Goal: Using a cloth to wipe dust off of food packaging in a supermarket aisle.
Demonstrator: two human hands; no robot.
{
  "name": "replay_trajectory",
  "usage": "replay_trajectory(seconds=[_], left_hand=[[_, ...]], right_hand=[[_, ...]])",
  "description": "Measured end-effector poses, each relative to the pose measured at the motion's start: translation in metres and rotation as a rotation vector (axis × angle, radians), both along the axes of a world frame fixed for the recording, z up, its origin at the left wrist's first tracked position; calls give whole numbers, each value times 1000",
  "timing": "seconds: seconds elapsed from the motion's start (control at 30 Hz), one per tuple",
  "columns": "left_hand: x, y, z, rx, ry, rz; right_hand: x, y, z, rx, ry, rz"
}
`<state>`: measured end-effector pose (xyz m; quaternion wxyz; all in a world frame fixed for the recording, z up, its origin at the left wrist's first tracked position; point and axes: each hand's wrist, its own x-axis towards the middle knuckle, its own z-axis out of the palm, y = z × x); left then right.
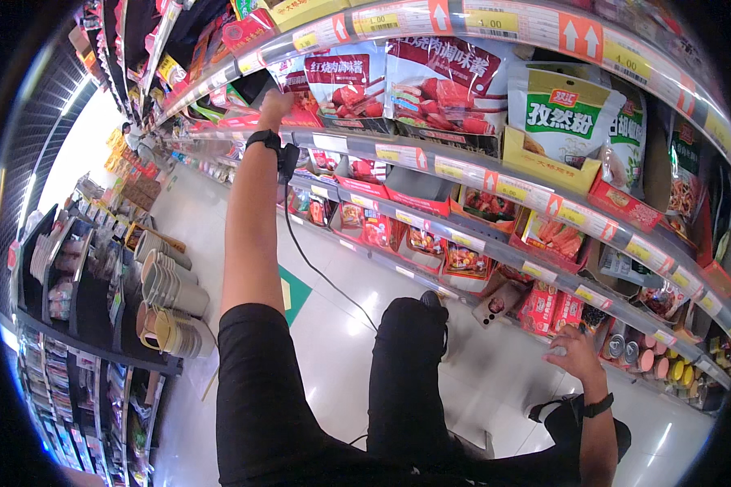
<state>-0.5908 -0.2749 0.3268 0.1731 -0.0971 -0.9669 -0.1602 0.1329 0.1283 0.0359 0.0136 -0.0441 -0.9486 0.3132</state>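
Note:
My left hand (276, 106) reaches up to the upper shelf, at a red and white seasoning pouch (298, 94) in a display box; whether its fingers grip anything is not clear. A black strap with a cabled device is on that wrist. Larger clear-topped sauce pouches (345, 82) stand just right of it. My right hand (575, 353) is low at the right, in front of the bottom shelf, near red packets (539, 307); its fingers are curled and a small pale thing may be between them. A phone (499, 303) with a printed case leans at the lower shelf edge.
Curved shelf rails (457, 164) with price tags cross the view. Green and white spice pouches (557, 115) stand at the upper right, cans (616, 344) at the lower right. Stacked buckets (170, 286) and another rack (85, 329) are at left. A person (139, 143) is far down the aisle.

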Motion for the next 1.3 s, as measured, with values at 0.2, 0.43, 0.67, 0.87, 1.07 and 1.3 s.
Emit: replay_trajectory(seconds=[0.2, 0.43, 0.67, 0.87, 1.07, 1.3], left_hand=[[8, 33, -41, 70, -18, 58], [16, -7, -16, 10, 175, -135], [73, 33, -1, 404, 517, 26], [118, 40, 7, 347, 784, 83], [92, -48, 23, 655, 490, -73], [228, 8, -20, 1414, -199, -512]], right_hand=[[8, 6, 5, 94, -91, -23], [-2, 1, 1, 6, -72, -17], [7, 2, -7, 53, 44, -12], [8, 3, -1, -7, -109, -34], [-2, -8, -4, 57, 4, 13], [10, -7, 15, -107, -85, -63]])
